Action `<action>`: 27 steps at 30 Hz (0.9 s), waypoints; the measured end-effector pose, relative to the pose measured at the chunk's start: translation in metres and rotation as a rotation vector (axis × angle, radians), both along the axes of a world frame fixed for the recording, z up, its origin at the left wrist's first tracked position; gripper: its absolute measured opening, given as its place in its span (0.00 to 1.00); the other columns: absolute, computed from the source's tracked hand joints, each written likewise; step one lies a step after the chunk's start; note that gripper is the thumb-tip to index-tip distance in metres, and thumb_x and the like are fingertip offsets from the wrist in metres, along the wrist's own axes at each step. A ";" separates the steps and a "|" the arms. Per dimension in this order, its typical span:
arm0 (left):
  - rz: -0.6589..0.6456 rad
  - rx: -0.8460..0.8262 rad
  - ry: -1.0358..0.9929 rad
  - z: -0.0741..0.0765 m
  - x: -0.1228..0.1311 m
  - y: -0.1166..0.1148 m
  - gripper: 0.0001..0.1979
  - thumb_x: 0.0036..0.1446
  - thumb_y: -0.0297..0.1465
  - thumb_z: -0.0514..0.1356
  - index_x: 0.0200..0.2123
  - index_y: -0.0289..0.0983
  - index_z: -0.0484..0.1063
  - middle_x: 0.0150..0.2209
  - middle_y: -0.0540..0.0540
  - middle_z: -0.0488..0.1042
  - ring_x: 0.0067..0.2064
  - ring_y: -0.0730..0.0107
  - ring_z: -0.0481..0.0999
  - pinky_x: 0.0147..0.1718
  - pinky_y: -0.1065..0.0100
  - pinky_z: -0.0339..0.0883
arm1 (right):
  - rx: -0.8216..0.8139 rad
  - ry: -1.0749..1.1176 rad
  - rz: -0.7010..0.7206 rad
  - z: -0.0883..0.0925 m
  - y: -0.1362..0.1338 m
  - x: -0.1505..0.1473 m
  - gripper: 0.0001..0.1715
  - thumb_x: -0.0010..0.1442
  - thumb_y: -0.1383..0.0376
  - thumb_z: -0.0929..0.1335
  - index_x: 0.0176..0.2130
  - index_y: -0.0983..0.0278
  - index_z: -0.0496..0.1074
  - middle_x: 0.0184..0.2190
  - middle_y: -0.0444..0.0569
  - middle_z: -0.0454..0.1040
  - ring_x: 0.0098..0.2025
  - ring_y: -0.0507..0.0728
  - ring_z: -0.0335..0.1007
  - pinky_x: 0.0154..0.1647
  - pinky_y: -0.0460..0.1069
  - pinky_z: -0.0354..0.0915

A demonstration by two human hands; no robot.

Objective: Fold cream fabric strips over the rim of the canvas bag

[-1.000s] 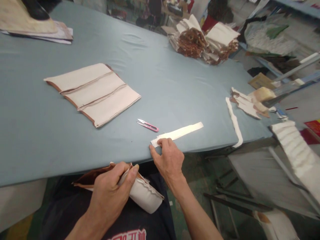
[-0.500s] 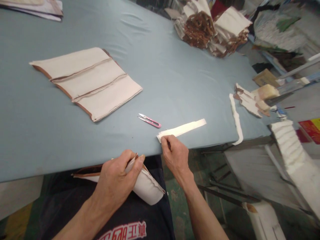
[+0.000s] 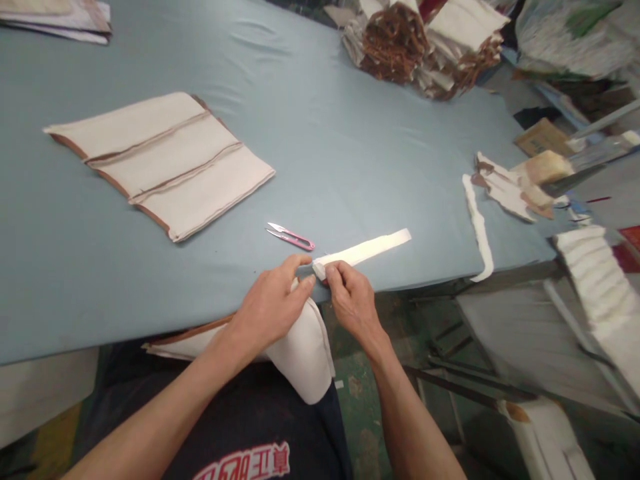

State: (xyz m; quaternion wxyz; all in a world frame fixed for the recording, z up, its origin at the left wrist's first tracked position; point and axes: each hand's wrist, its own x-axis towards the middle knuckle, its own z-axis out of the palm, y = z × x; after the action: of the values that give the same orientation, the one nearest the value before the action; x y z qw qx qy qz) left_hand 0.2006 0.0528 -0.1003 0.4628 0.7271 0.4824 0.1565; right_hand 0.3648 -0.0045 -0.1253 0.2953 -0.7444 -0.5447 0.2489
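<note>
A cream cloth piece [image 3: 305,353] with a brown lining edge drapes over my lap and rises to the table's front edge. My left hand [image 3: 275,300] holds its upper part; the thumb and index finger are parted beside the near end of a white strip [image 3: 370,250]. The other left fingers are mostly hidden. My right hand [image 3: 353,300] pinches that near end with thumb and fingers closed, while the rest of the strip lies along the table. Pink-handled thread snips [image 3: 290,237] lie just beyond my left hand, blades pointing left.
A seamed cream cloth panel [image 3: 160,160] lies left on the blue-covered table [image 3: 350,147]. Bundled brown and cream cloth [image 3: 395,43] sits at the back. Toward the right end are a narrow white strip [image 3: 477,230] and cloth scraps [image 3: 505,187]. Metal framing stands below right.
My left hand has moved right and forward with the cloth, toward the strip end, and its thumb and index finger have parted. My right hand stays at the strip. The view has shifted slightly.
</note>
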 end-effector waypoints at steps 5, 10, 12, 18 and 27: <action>-0.080 0.007 -0.053 -0.008 0.011 0.013 0.21 0.65 0.37 0.52 0.54 0.34 0.76 0.39 0.44 0.82 0.36 0.61 0.78 0.36 0.66 0.66 | 0.025 0.093 -0.004 0.001 -0.001 0.005 0.21 0.72 0.55 0.58 0.32 0.60 0.69 0.26 0.44 0.72 0.30 0.55 0.67 0.33 0.49 0.57; -0.133 -0.015 -0.077 -0.006 0.016 0.019 0.20 0.65 0.37 0.53 0.54 0.35 0.75 0.29 0.51 0.74 0.29 0.68 0.69 0.29 0.69 0.58 | 0.042 0.168 0.007 0.003 0.000 0.008 0.20 0.71 0.55 0.59 0.31 0.60 0.68 0.26 0.43 0.70 0.29 0.55 0.64 0.32 0.49 0.57; -0.169 -0.004 -0.072 -0.005 0.017 0.020 0.17 0.66 0.37 0.53 0.49 0.36 0.76 0.26 0.53 0.69 0.27 0.70 0.65 0.28 0.69 0.55 | 0.048 0.191 0.011 0.003 0.001 0.010 0.20 0.71 0.55 0.59 0.31 0.60 0.68 0.25 0.43 0.70 0.29 0.55 0.64 0.33 0.49 0.56; -0.184 0.025 -0.040 -0.005 0.019 0.022 0.14 0.65 0.39 0.53 0.37 0.36 0.74 0.25 0.54 0.65 0.28 0.70 0.64 0.28 0.69 0.54 | 0.063 0.228 0.035 0.002 0.002 0.014 0.22 0.71 0.53 0.59 0.30 0.60 0.67 0.25 0.44 0.69 0.29 0.55 0.64 0.33 0.49 0.56; -0.194 0.053 -0.027 -0.006 0.020 0.021 0.14 0.65 0.38 0.52 0.38 0.36 0.74 0.25 0.54 0.65 0.28 0.70 0.64 0.30 0.68 0.54 | 0.072 0.423 0.031 -0.003 0.007 0.019 0.14 0.62 0.55 0.68 0.33 0.63 0.73 0.27 0.43 0.73 0.30 0.54 0.67 0.33 0.48 0.60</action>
State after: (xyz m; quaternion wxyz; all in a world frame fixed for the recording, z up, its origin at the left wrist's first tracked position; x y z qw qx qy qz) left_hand 0.2202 0.0738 -0.1067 0.4629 0.7802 0.3990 0.1337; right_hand 0.3842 0.0021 -0.1279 0.4254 -0.6563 -0.4903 0.3846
